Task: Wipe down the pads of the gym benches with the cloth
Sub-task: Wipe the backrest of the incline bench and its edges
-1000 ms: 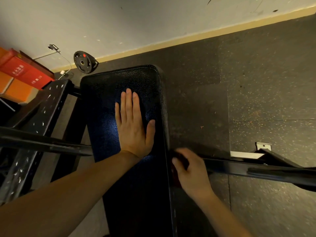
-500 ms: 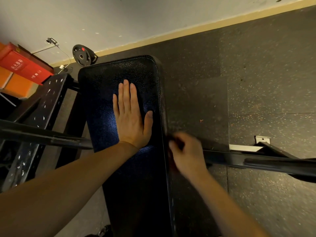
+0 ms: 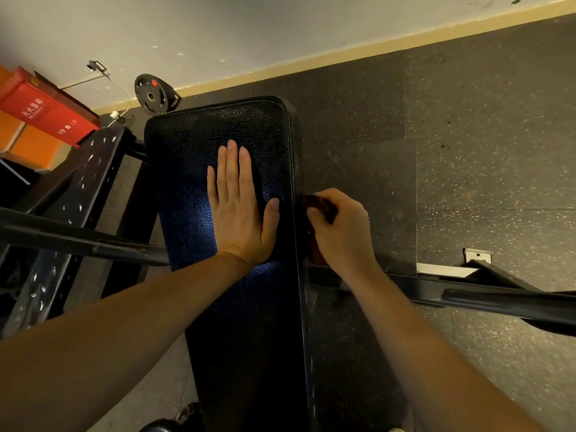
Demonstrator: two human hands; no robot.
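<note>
Speckled floor (image 3: 467, 182); bench pad (image 3: 218, 135) long axis toward wall (image 3: 249, 26); cloth (image 3: 316, 202) in right hand (image 3: 339, 229)

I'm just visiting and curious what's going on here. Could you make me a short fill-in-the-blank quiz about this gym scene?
1. The left hand lies ____ on the black bench pad, fingers pointing toward the wall.
2. The right hand grips a dark cloth against the pad's ____ side.
3. A weight plate with a ____ spot leans at the wall.
4. The box with white lettering, at far left, is ____.

Missing words: flat; right; red; red
</note>
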